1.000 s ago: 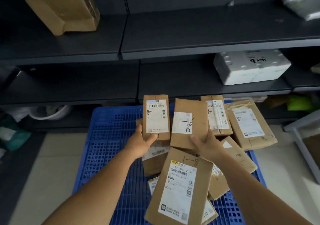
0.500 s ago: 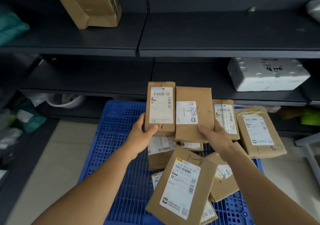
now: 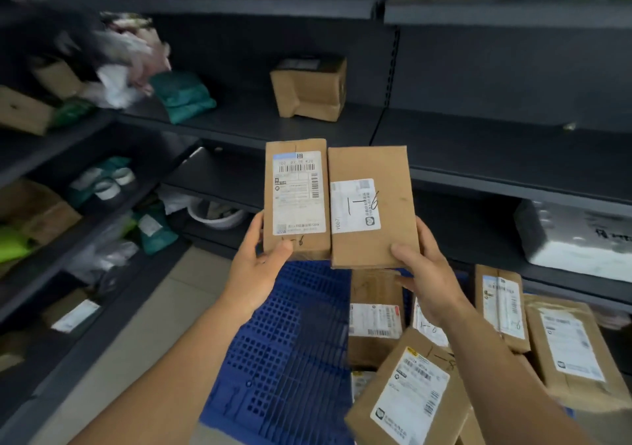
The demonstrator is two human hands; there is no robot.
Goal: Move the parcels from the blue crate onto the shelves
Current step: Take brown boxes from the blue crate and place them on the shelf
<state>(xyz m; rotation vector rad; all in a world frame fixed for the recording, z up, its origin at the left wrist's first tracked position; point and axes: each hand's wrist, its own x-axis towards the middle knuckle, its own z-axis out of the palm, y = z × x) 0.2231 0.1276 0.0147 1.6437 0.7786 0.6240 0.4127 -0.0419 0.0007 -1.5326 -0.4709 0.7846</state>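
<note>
My left hand (image 3: 257, 267) grips the bottom of a narrow brown parcel (image 3: 297, 178) with a large white barcode label. Beside it, touching edge to edge, my right hand (image 3: 428, 275) holds a wider brown parcel (image 3: 372, 167) marked "1-6". Both parcels are lifted upright above the blue crate (image 3: 284, 342), in front of the dark shelves (image 3: 478, 160). Several more brown parcels (image 3: 410, 396) lie piled in the crate's right half.
A dented cardboard box (image 3: 309, 90) and a teal bag (image 3: 183, 95) sit on the middle shelf. A white foam box (image 3: 574, 236) occupies the lower shelf at right. The left rack (image 3: 85, 205) holds bags, boxes and shoes. Pale floor tiles (image 3: 136, 325) lie left of the crate.
Both hands have raised the two parcels higher, clear of the crate. The view has tilted up and swung left, showing more shelves.
</note>
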